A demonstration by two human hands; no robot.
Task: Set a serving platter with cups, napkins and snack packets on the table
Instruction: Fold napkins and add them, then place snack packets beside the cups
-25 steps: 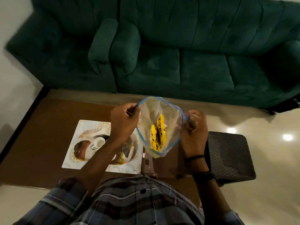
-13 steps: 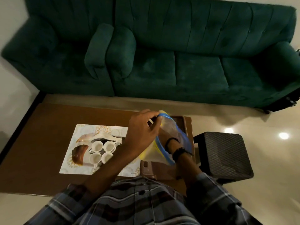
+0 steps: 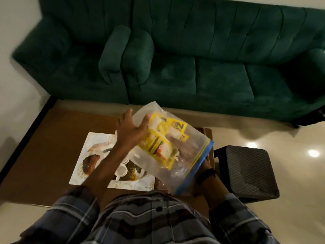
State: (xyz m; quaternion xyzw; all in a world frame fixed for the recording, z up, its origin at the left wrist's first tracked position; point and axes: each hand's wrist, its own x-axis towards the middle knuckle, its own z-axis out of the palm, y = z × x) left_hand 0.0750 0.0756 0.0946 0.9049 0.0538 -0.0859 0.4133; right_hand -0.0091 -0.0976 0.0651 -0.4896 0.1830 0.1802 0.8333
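A clear zip bag (image 3: pixel 175 166) with a blue seal hangs tilted over the right end of the brown table (image 3: pixel 52 134), and several yellow snack packets (image 3: pixel 158 136) show through it. My left hand (image 3: pixel 130 129) grips the bag's closed far end, thumb on the plastic. My right hand (image 3: pixel 204 166) reaches in through the bag's mouth; its fingers show only dimly through the plastic. The patterned serving platter (image 3: pixel 84 155) lies on the table under my left forearm, with small white cups (image 3: pixel 121 170) on it, partly hidden by the arm.
A black woven stool (image 3: pixel 246 171) stands against the table's right end. A dark green sofa (image 3: pixel 193 59) with two cushions runs along the far side, with a strip of shiny floor (image 3: pixel 263 138) between it and the table.
The bag was held open and upright between both hands. My right hand then went into it, and the bag now lies tilted with my left hand at its closed end.
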